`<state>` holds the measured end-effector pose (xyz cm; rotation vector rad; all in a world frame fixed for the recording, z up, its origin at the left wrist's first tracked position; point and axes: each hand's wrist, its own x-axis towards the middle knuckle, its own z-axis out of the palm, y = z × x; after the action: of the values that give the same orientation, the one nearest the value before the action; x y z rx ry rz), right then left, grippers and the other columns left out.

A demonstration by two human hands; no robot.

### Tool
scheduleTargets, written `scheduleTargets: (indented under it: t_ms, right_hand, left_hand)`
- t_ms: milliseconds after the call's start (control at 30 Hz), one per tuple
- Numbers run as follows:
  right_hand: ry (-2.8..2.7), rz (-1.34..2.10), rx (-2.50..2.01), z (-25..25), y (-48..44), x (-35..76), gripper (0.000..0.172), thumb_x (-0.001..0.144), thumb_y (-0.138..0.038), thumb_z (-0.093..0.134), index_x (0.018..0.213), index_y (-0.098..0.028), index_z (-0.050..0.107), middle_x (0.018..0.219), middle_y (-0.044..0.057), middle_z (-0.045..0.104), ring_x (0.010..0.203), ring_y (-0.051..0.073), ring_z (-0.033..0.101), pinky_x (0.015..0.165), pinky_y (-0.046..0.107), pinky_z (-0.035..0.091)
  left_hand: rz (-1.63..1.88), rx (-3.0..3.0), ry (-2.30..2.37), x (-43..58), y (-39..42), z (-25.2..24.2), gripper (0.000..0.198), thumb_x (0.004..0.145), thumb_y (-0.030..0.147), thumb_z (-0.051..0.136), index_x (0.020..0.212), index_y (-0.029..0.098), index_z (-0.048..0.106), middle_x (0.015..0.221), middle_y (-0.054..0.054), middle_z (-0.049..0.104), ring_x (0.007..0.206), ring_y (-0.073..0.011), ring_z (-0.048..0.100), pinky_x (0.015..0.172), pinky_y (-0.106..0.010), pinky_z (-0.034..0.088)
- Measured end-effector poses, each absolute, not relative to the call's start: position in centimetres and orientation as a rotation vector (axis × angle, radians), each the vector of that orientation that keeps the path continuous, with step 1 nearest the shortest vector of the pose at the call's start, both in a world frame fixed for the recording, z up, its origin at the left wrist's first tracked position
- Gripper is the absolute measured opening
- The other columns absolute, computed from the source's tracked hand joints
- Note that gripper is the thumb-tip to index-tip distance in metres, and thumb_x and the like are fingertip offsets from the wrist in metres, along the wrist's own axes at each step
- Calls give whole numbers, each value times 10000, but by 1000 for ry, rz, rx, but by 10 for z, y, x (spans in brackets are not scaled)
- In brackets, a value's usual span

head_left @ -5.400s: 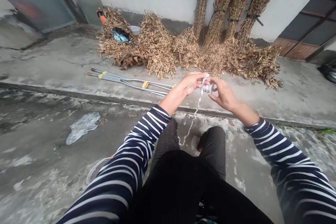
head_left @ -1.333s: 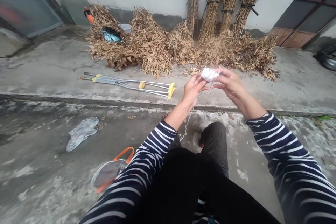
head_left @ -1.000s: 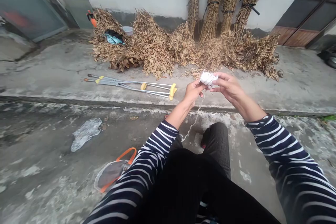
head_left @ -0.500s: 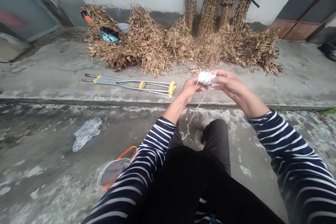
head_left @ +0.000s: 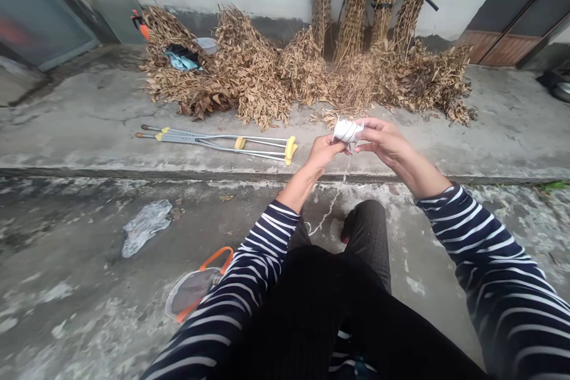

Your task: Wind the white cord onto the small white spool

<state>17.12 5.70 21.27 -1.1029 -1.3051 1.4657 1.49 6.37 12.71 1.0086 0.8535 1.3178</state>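
Between my two hands is a white spool (head_left: 346, 130) wound with white material, with dark lines crossing it. My left hand (head_left: 324, 152) grips its left end, fingers closed. My right hand (head_left: 382, 140) has its fingers wrapped round the right end. From beneath the spool a white, crinkled strand (head_left: 330, 208) hangs down towards the ground between my legs. The parts of the spool under my fingers are hidden.
Crutches (head_left: 218, 143) with yellow pads lie on the raised concrete step. Behind them are heaps of dried plants (head_left: 253, 71) and tied bundles (head_left: 351, 6) against the wall. A clear plastic bag (head_left: 146, 227) and an orange-handled bag (head_left: 196, 288) lie at left.
Both hands keep hold of the spool, with slight shifts of the fingers. The hanging strand has swung a little to the right. The whole view has shifted slightly.
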Motion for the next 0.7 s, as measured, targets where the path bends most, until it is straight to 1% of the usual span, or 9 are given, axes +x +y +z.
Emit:
scheduleTargets:
  t_ms: [133, 267, 333, 433, 567, 700]
  right_hand:
    - [-1315, 1443, -1103, 208, 59, 173, 308, 575, -152, 882, 840, -182, 726, 903, 38, 755, 761, 172, 713, 629, 310, 665]
    - [-1327, 1428, -1122, 203, 60, 174, 309, 589, -160, 888, 845, -186, 716, 880, 39, 747, 776, 187, 718, 647, 337, 671]
    - [-1322, 1426, -1132, 201, 60, 175, 306, 598, -152, 881, 853, -184, 714, 867, 36, 743, 773, 188, 720, 661, 349, 675]
    - [-1300, 1410, -1135, 201, 60, 176, 293, 601, -135, 863, 847, -184, 712, 855, 26, 738, 760, 174, 711, 643, 326, 670]
    - [-1313, 1382, -1139, 204, 60, 176, 276, 623, -127, 843, 862, -195, 722, 864, 25, 740, 797, 177, 715, 631, 297, 667]
    - [-1323, 1380, -1128, 204, 59, 175, 281, 622, -120, 848, 857, -187, 709, 872, 24, 728, 779, 172, 713, 625, 303, 665]
  left_hand:
    - [1268, 992, 793, 13, 60, 126, 212, 686, 265, 868, 721, 120, 717, 639, -10, 699, 605, -120, 631, 704, -276, 540]
    - [1229, 971, 773, 12, 56, 124, 238, 683, 271, 874, 810, 110, 754, 696, -18, 717, 643, -118, 636, 732, -281, 544]
    - [1223, 949, 755, 12, 55, 123, 259, 681, 281, 877, 838, 110, 762, 716, -18, 722, 666, -121, 640, 755, -287, 543]
    - [1208, 940, 719, 10, 52, 120, 303, 671, 327, 895, 848, 115, 770, 723, -22, 732, 693, -129, 653, 806, -300, 539]
    - [1183, 941, 788, 9, 47, 112, 355, 652, 379, 923, 851, 123, 778, 698, -29, 742, 712, -146, 683, 884, -315, 521]
    - [1186, 957, 843, 10, 43, 110, 362, 646, 394, 919, 855, 130, 785, 739, -40, 761, 793, -161, 692, 932, -320, 494]
